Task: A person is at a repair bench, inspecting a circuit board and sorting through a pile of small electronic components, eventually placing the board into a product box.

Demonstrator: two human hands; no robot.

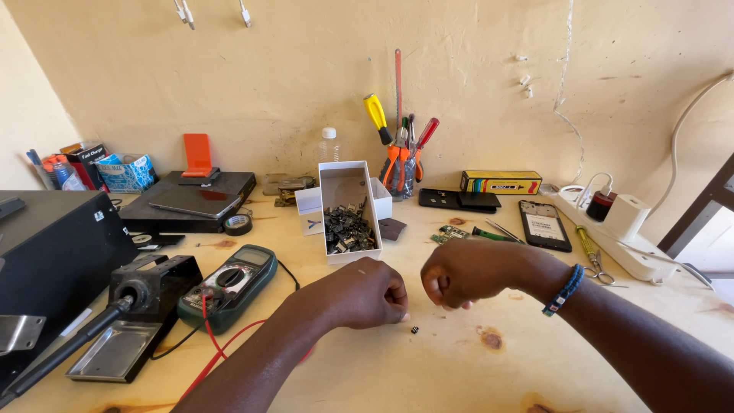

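A rough, cream-plastered wall (474,69) runs along the far side, scuffed and cracked, with thin white cables (567,76) hanging down it. The pale wooden worktop (459,375) shows knots. Bright daylight enters through a doorway (707,229) on the right.

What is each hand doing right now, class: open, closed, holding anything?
Left hand: closed in a fist; whether it holds anything cannot be told.
Right hand: closed in a fist; contents cannot be told.

A green multimeter (228,286) lies by a white box (348,210).
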